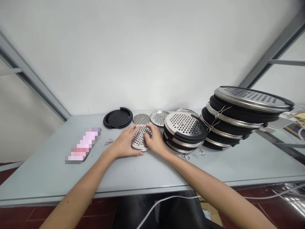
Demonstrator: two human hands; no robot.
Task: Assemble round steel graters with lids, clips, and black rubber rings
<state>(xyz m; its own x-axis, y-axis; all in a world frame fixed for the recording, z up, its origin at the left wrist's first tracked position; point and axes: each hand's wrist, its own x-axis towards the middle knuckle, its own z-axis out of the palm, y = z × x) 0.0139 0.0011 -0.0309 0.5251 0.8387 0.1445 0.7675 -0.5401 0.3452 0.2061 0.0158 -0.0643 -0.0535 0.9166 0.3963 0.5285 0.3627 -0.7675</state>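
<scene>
Both hands are on the round grater plate (140,139), right here on the desk (133,175)! The left hand (124,142) curves round its left side, thumb along the near edge, gripping the rim; the right hand (154,140) clasps the opposite side, thumb pressed on the perforated face. Just left of the left hand sits a wire clip (109,142), and farther out that way, a phone-like slab (83,146), its top pixelated. Beyond the left hand, there's the black round base (118,119)! Straight past the fingertips lie a small perforated disc (141,119) and a rimmed grater disc (159,117). Close by the right hand, on its right, a short grater stack (183,125); farther right, a taller grater stack (238,117), leaning outward, black bands and shiny rims alternating!
</scene>
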